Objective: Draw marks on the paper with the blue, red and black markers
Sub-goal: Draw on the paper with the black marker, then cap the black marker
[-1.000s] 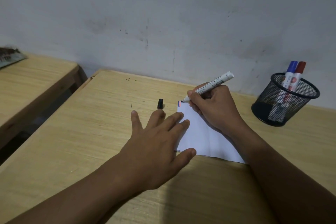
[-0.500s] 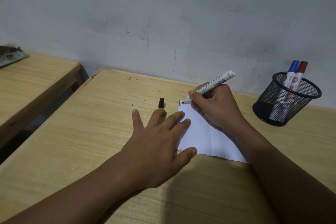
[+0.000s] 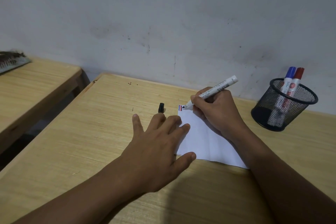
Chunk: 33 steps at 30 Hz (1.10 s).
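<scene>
A white sheet of paper [image 3: 203,138] lies on the wooden desk [image 3: 91,132]. Short blue and red strokes [image 3: 180,107] sit at its far left corner. My right hand [image 3: 218,112] grips the uncapped black marker [image 3: 212,92], whose dark tip touches the paper just right of those strokes. My left hand [image 3: 160,145] lies flat with fingers spread, pressing the paper's left edge. The marker's black cap [image 3: 161,107] rests on the desk just beyond my left fingers. The blue marker [image 3: 288,80] and red marker [image 3: 295,82] stand capped in a black mesh cup [image 3: 283,107] at the right.
A stained wall runs right behind the desk. A second wooden desk [image 3: 36,85] stands to the left across a narrow gap, with a spiral-bound pad [image 3: 11,60] on its far end.
The marker tip has stayed at the paper's far left corner, shifting only slightly. My left hand has kept its place on the paper.
</scene>
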Motion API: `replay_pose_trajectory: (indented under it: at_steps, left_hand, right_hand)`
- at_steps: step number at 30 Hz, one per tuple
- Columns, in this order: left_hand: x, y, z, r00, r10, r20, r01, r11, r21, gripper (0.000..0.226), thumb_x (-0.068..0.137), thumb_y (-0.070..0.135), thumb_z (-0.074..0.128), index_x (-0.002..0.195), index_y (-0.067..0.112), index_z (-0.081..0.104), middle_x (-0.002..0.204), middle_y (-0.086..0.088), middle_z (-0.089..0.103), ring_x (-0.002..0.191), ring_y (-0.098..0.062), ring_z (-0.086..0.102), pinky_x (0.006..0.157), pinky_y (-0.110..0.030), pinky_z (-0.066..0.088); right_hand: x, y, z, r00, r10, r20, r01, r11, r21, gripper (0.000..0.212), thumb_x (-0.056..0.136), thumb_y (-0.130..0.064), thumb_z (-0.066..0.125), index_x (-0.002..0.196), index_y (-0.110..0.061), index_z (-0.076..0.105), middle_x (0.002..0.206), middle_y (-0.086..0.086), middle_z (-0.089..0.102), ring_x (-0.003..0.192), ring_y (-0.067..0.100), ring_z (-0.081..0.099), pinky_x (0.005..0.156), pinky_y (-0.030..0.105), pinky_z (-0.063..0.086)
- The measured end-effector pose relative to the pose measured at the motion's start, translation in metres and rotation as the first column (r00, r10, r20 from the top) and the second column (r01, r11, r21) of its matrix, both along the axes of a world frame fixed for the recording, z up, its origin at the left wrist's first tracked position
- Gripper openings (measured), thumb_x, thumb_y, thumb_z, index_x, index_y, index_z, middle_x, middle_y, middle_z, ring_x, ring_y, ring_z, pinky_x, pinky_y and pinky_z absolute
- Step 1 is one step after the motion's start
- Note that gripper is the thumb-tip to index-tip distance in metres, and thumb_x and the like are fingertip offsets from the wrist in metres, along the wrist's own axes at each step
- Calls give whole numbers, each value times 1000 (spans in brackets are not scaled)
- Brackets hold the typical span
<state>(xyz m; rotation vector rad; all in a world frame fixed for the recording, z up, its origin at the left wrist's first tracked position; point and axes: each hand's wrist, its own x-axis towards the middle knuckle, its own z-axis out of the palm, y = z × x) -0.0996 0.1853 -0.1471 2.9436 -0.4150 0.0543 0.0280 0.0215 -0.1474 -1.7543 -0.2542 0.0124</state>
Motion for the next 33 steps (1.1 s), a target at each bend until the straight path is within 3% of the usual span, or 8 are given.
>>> replay_pose_trajectory:
  at_steps: [6, 11, 16, 20, 22, 25, 27, 33]
  left_hand:
    - [-4, -1, 9, 1000, 14, 8, -13, 995, -101, 61, 90, 69, 31, 142, 39, 28, 145, 16, 31, 136, -13, 19, 112, -67, 9]
    - [7, 8, 14, 901, 274, 336, -142, 919, -367, 50, 87, 59, 47, 132, 37, 47, 117, 10, 47, 107, -12, 43, 96, -42, 32]
    - [40, 18, 35, 913, 394, 105, -378, 915, -142, 32, 93, 50, 42, 115, 39, 62, 110, 10, 62, 110, -18, 50, 87, -43, 25]
    - [39, 16, 61, 914, 403, 53, -373, 884, -283, 17, 92, 42, 55, 87, 35, 69, 83, 14, 69, 95, -10, 61, 78, -39, 26]
    - [30, 6, 84, 922, 384, 43, -316, 812, -491, 10, 88, 39, 63, 81, 34, 69, 79, 17, 71, 86, -3, 64, 80, -37, 34]
    - [9, -17, 123, 983, 180, -16, -112, 535, -838, 4, 85, 20, 75, 87, 24, 75, 85, 8, 78, 87, -9, 71, 81, -32, 55]
    - [-5, -32, 146, 999, 54, 4, -18, 406, -914, 9, 86, 12, 75, 94, 16, 77, 92, 3, 79, 94, -10, 72, 80, -20, 55]
    - [-26, -70, 185, 995, -44, 93, 102, 280, -955, 13, 84, 9, 75, 96, 12, 78, 95, -1, 79, 95, -11, 72, 78, -17, 53]
  right_hand:
    - [-8, -18, 40, 999, -50, 13, 43, 938, 343, 11, 93, -9, 68, 86, -2, 71, 67, 13, 68, 58, 21, 59, 54, 28, 52]
    - [-28, -32, 68, 993, -109, 49, 83, 922, 378, 10, 93, -4, 66, 84, -1, 69, 62, 9, 67, 53, 19, 58, 48, 25, 50]
    - [-66, -44, 75, 995, -99, 8, 90, 937, 337, 9, 93, -4, 67, 85, 1, 69, 66, 14, 66, 57, 21, 57, 48, 28, 50]
    - [-86, -60, 99, 995, -87, 46, 69, 948, 310, 10, 94, -3, 67, 86, 4, 67, 65, 13, 66, 54, 21, 57, 46, 27, 50]
    - [-94, -68, 115, 992, -102, 69, 75, 944, 323, 14, 94, -3, 65, 90, 11, 67, 65, 13, 66, 51, 19, 57, 45, 26, 49]
    - [-107, -76, 140, 986, -117, 120, 71, 940, 334, 16, 95, -4, 65, 93, 12, 68, 66, 13, 67, 52, 19, 57, 46, 26, 49]
    - [-115, -78, 154, 981, -124, 150, 66, 937, 342, 16, 95, -5, 66, 92, 10, 69, 67, 14, 68, 54, 20, 57, 47, 27, 48]
    - [-140, -92, 186, 966, -120, 231, 42, 948, 317, 18, 94, -9, 67, 90, 7, 71, 68, 14, 69, 56, 21, 58, 49, 28, 48]
